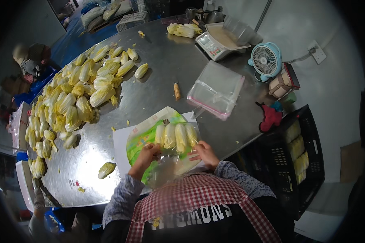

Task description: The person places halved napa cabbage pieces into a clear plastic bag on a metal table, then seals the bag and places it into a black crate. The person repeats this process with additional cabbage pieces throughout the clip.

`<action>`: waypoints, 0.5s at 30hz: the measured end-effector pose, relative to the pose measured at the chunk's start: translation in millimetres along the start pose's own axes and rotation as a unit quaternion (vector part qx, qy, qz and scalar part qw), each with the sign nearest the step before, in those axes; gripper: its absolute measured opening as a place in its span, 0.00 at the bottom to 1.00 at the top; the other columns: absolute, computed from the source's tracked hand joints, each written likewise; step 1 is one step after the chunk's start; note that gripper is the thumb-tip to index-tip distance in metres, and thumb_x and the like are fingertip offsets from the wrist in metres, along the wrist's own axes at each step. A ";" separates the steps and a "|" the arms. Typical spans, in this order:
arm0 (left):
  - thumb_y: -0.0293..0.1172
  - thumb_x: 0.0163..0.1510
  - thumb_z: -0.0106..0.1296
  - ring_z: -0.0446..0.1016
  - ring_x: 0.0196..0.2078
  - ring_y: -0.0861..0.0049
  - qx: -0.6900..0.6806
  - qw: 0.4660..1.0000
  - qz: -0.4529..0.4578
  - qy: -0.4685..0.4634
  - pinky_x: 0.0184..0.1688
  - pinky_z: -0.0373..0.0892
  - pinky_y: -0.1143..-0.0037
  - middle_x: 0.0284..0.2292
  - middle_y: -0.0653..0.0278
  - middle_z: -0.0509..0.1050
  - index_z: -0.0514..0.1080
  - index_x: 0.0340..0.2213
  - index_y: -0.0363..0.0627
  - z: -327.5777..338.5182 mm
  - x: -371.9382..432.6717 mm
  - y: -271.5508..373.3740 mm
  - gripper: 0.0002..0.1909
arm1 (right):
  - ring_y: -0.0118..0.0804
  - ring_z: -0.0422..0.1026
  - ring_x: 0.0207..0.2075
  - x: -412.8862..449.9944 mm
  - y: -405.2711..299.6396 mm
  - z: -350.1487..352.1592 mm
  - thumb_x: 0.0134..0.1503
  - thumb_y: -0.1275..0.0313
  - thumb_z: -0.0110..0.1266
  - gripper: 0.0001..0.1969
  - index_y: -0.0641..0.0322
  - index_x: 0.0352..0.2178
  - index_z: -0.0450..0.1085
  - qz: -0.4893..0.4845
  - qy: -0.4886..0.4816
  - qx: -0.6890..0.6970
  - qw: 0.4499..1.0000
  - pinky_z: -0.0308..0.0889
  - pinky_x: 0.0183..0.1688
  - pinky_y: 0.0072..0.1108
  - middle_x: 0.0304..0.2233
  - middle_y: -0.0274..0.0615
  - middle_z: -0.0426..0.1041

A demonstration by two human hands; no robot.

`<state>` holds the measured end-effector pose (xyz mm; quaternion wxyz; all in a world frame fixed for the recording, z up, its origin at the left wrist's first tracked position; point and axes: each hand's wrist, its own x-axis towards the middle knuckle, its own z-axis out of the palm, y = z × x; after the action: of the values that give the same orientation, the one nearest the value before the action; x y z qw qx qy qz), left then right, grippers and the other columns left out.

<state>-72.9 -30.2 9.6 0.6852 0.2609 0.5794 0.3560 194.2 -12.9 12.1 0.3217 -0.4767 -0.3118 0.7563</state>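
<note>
Several small trimmed napa cabbages (175,136) lie side by side in a clear plastic bag (165,167). My left hand (148,154) pinches the bag's edge at the left, below the cabbages. At the right edge my right hand (205,155) holds the plastic near the last cabbage, some fingers spread. The loose end of the bag hangs towards my checked apron (188,189). Under the bag is a green and cream printed sheet (167,115), resting on a white board (121,139). A single cabbage leaf piece (106,170) lies to the left of my hands.
A large heap of napa cabbages (79,91) covers the left of the steel table (158,76). Ahead are a wooden-handled knife (177,91), stacked clear bags (216,88), a scale (213,45) and a blue fan (266,60). A black crate (314,145) holds packed cabbages at right. People are at left.
</note>
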 end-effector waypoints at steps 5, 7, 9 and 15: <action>0.35 0.59 0.42 0.71 0.27 0.77 -0.144 0.975 0.132 0.111 0.28 0.70 0.78 0.29 0.61 0.71 0.63 0.28 0.42 14.8 -35.5 -40.8 0.10 | 0.40 0.74 0.37 13.3 -24.6 14.2 0.61 0.69 0.37 0.08 0.64 0.33 0.58 -0.060 -0.086 -0.061 0.993 0.74 0.24 0.25 0.33 0.41 0.64; 0.36 0.59 0.43 0.72 0.28 0.77 -0.167 0.961 0.158 0.151 0.27 0.70 0.78 0.30 0.60 0.72 0.63 0.30 0.41 25.2 -35.5 -49.9 0.10 | 0.40 0.74 0.37 26.7 -20.7 13.6 0.61 0.69 0.37 0.08 0.63 0.33 0.58 -0.072 -0.100 -0.114 0.986 0.74 0.23 0.25 0.33 0.41 0.64; 0.38 0.59 0.43 0.73 0.29 0.74 -0.178 0.963 0.131 0.155 0.28 0.71 0.76 0.32 0.59 0.72 0.63 0.33 0.41 12.4 -19.3 -77.4 0.11 | 0.39 0.75 0.31 35.5 -23.5 14.3 0.60 0.67 0.38 0.09 0.63 0.36 0.59 -0.007 -0.117 -0.147 0.982 0.73 0.21 0.23 0.35 0.41 0.65; 0.40 0.58 0.44 0.74 0.33 0.69 -0.255 0.962 0.029 0.088 0.34 0.73 0.72 0.36 0.55 0.71 0.62 0.38 0.39 5.1 -38.2 -74.3 0.15 | 0.33 0.73 0.21 42.0 -23.1 0.0 0.59 0.63 0.42 0.16 0.65 0.42 0.59 0.078 -0.036 -0.358 0.930 0.68 0.15 0.20 0.39 0.43 0.67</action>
<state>-56.9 -105.4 -23.4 0.6647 0.0621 0.5195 0.5334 184.4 33.8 8.2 0.0578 -0.5554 -0.5351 0.6340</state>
